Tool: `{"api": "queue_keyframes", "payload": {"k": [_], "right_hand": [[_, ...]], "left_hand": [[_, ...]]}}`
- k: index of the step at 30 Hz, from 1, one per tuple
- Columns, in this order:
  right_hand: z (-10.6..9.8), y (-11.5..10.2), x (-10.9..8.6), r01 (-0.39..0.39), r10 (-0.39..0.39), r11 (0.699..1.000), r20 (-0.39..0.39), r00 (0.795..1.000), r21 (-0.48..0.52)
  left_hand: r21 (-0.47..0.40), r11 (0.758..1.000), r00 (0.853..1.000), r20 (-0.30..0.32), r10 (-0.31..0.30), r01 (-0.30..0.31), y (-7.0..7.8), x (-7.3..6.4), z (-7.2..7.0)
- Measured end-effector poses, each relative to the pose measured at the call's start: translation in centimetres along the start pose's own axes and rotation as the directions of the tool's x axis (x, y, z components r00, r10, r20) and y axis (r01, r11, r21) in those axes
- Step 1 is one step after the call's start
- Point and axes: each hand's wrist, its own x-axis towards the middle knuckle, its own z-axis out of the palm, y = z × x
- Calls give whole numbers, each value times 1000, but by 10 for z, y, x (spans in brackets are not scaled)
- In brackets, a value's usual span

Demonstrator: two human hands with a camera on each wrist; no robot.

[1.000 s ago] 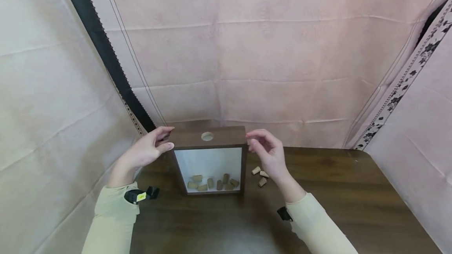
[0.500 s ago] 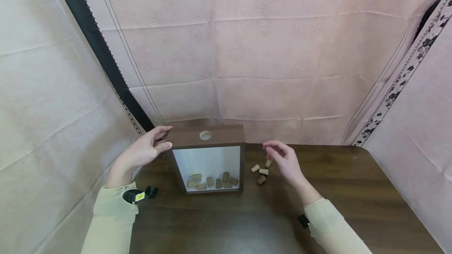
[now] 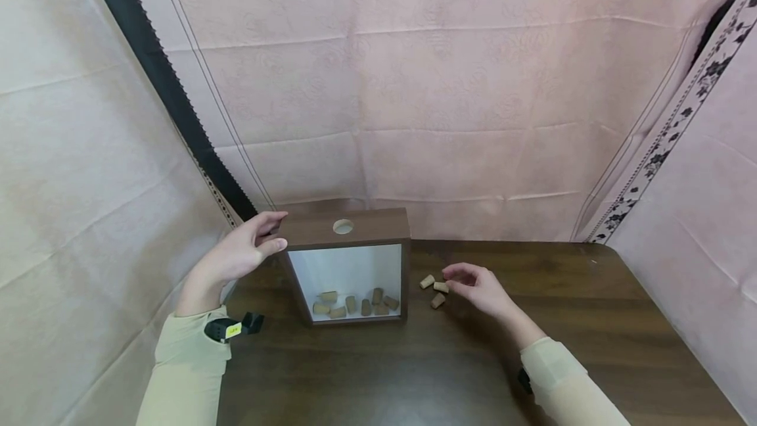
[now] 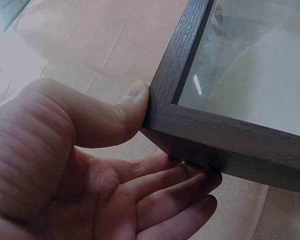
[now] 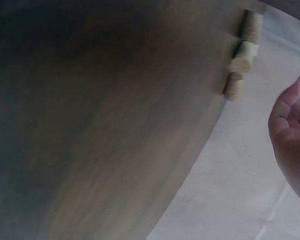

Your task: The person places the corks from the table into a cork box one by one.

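Head view: loose corks (image 3: 427, 281) seem light; pinch their sides. Left hand (image 3: 238, 253) holds the box (image 3: 378, 225); right hand (image 3: 480, 289), can't tell its grip.

So the table (image 3: 355, 377) is dark brown wood, kinda shiny near the front edge, with a rounded far right corner. Pinkish back cloth (image 3: 443, 97) behind the far edge (fold creases and all). Off-white left cloth (image 3: 89, 183) along the left edge, pale right cloth (image 3: 704, 235) opposite. Black strip (image 3: 171, 91) slants toward the far left corner, floral band (image 3: 688, 110) toward the far right.
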Motion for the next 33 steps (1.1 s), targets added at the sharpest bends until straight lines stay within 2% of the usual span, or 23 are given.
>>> {"api": "queue_keyframes", "payload": {"k": [5, 9, 16, 33], "right_hand": [[2, 13, -2, 16, -4, 993, 97, 995, -121], [4, 16, -4, 38, -16, 988, 145, 989, -152], [7, 17, -3, 55, -36, 989, 141, 989, -135], [13, 17, -3, 50, -17, 984, 188, 982, -172]], "left_hand": [[18, 1000, 1000, -3, -2, 2, 2, -1, -1], [32, 999, 1000, -3, 6, -5, 1, -1, -1], [40, 999, 1000, -6, 8, -8, -1, -2, -1], [36, 999, 1000, -5, 0, 1, -2, 1, 0]]}}
